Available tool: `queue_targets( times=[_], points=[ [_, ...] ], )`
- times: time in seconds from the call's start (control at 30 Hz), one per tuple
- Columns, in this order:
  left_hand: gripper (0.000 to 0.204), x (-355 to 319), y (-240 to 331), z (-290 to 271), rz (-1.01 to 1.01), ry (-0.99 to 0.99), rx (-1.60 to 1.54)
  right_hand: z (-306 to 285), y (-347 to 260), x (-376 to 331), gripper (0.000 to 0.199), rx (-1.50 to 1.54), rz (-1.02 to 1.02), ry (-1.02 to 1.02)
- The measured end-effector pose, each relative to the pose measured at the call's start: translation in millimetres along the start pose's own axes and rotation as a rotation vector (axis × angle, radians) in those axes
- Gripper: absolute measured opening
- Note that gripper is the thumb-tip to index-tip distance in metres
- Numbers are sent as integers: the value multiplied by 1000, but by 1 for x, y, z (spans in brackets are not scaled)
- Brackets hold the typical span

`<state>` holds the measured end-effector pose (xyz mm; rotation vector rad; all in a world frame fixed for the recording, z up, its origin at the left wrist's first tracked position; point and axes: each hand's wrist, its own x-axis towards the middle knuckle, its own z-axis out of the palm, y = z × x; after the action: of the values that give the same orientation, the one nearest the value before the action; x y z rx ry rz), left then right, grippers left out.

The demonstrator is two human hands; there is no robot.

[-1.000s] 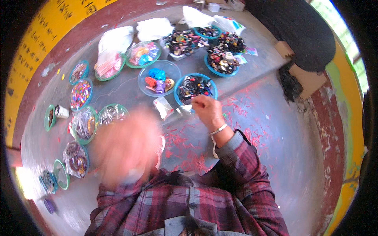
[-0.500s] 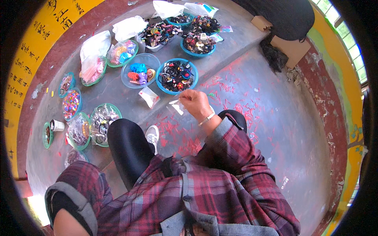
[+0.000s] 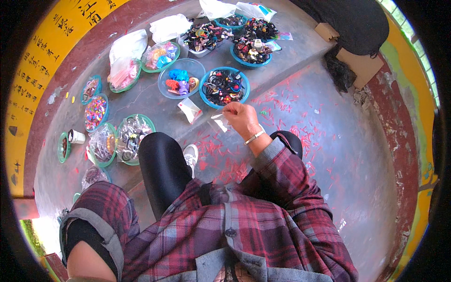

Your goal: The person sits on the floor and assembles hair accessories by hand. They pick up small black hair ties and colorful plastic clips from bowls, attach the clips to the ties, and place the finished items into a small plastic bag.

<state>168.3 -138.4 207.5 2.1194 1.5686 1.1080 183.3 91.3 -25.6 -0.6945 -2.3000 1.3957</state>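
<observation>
My right hand (image 3: 242, 119), a pale band at its wrist, hovers just in front of the blue basin of black hair ties (image 3: 224, 88). Its thumb and fingers pinch a thin whitish strip (image 3: 216, 116), too small to name for sure. Just below the fingertips is a small clear and white packet (image 3: 219, 125); I cannot tell whether it touches the hand. A small white bag with a red edge (image 3: 190, 111) lies to the left. My left hand is out of view; only part of the left arm shows at the lower left.
Several basins stand around: colourful hair clips (image 3: 182, 83), bright beads (image 3: 97, 112), bagged black items (image 3: 135, 137), a basin of dark accessories (image 3: 252, 52). A white cup (image 3: 76, 137) lies tipped. Red scraps (image 3: 235, 170) litter the floor. Cardboard (image 3: 354, 68) leans at the right wall.
The whole view has shifted, so the floor things appear farther right and slightly higher. A thin whitish strip now shows at my right fingertips. The right hand stays near the same spot.
</observation>
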Motion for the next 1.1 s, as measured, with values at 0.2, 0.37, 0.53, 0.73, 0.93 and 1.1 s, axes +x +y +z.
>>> queue_targets(
  times=[0.2, 0.37, 0.53, 0.73, 0.93, 1.1],
  points=[
    [20, -4, -9, 5, -18, 25, -27, 3, 2, 0, 11, -48, -43, 9],
    [20, -9, -6, 3, -28, 32, -48, 3, -4, 0, 11, -30, -45, 8],
    [20, -13, -4, 2, -42, 46, -58, 4, -3, -1, 13, -30, -31, -6],
    [19, -14, -3, 2, -49, 56, -66, 5, 3, 1, 13, -62, -31, -7],
    [19, -18, -6, 1, -57, 58, -82, 9, 1, 1, 13, -32, -32, -21],
    [19, -16, -7, 2, -60, 66, -93, 5, -4, 0, 12, -21, 13, -73]
  ],
)
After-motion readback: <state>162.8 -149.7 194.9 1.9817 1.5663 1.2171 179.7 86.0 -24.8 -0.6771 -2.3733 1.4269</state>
